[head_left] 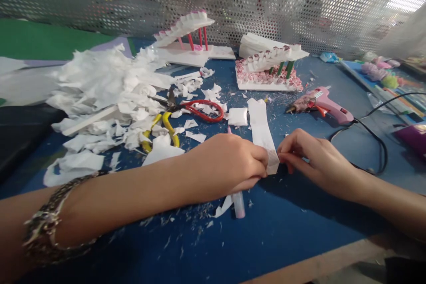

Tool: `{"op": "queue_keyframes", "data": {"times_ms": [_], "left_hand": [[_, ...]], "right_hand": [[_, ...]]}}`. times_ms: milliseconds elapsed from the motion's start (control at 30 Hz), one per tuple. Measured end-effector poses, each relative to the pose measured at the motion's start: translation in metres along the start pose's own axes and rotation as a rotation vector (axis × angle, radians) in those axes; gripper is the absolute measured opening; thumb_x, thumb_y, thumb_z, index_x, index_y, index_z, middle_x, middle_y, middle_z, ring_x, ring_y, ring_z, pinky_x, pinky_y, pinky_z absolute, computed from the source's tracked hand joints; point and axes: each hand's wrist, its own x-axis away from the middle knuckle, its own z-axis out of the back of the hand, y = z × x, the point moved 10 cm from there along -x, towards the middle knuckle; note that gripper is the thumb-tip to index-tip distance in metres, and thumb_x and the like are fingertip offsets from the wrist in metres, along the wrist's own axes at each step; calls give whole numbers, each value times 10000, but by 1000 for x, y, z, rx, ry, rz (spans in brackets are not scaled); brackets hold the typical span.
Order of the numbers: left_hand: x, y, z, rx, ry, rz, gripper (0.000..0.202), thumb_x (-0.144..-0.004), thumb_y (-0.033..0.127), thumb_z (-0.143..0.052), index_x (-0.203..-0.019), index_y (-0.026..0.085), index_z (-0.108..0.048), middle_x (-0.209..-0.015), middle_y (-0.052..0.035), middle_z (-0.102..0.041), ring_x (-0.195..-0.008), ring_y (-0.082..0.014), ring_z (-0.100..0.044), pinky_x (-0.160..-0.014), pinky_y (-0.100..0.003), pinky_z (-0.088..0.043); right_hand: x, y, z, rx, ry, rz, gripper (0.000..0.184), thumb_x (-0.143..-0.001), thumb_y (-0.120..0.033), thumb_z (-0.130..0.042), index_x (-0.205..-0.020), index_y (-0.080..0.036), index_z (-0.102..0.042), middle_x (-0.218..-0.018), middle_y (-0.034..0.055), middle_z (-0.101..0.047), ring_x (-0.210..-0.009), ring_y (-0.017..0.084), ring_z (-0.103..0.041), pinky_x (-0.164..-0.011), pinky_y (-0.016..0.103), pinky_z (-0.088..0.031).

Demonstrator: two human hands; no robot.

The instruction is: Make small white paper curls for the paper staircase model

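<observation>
A strip of white paper (261, 122) runs away from me across the blue table, its near end raised between my hands. My left hand (233, 159) closes its fingers on the left edge of that end. The fingertips of my right hand (311, 159) are pinched together at the right edge. Beneath my left hand lies a pinkish translucent tube (238, 206), its middle hidden by the hand. A small white wrapped square block (237, 116) sits just left of the strip.
Torn white paper (100, 80) heaps up at the left, with red-handled scissors (203, 110) and yellow-handled pliers (169, 128) beside it. A pink glue gun (322, 104) with a black cord lies right. Two white stepped models (186, 26) stand at the back before a perforated metal screen (213, 0).
</observation>
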Motion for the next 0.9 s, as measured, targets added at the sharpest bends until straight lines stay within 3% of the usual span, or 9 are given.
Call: {"op": "queue_keyframes", "data": {"times_ms": [167, 333, 467, 733, 900], "left_hand": [[1, -1, 2, 13, 17, -6, 173, -835, 181, -497, -864, 202, -666, -984, 1, -666, -806, -141, -636, -685, -244, -463], [0, -1, 3, 13, 30, -8, 179, -835, 180, -498, -877, 202, -671, -973, -4, -664, -796, -138, -637, -690, -247, -463], [0, 0, 3, 41, 29, -14, 174, -834, 162, -495, -838, 190, -667, -952, -4, -661, -792, -131, -636, -677, -241, -460], [0, -4, -1, 66, 60, 149, 101, -815, 217, -560, -876, 164, -620, -888, -22, -632, -827, -162, -599, -665, -248, -429], [-2, -11, -3, 170, 96, 231, 67, -808, 189, -566, -855, 161, -606, -877, -12, -614, -813, -149, -584, -668, -233, -407]], "right_hand": [[0, 1, 1, 3, 0, -17, 68, -882, -199, -399, -817, -187, -416, -585, -45, -553, -490, 60, -513, -486, 169, -389], [-1, -5, 3, -3, -11, 27, 201, -923, -226, -287, -775, -189, -418, -616, -39, -556, -461, 40, -506, -487, 167, -392], [0, -10, 7, 18, 27, 67, 161, -902, -218, -344, -774, -186, -436, -576, -50, -541, -452, 43, -505, -466, 160, -384], [2, -8, 9, 54, 78, 70, 75, -877, -226, -406, -814, -190, -421, -589, -43, -558, -457, 57, -516, -468, 171, -396], [1, -7, 4, 85, 31, 64, 99, -873, -236, -425, -785, -191, -435, -581, -43, -559, -459, 61, -505, -464, 173, -389]]}}
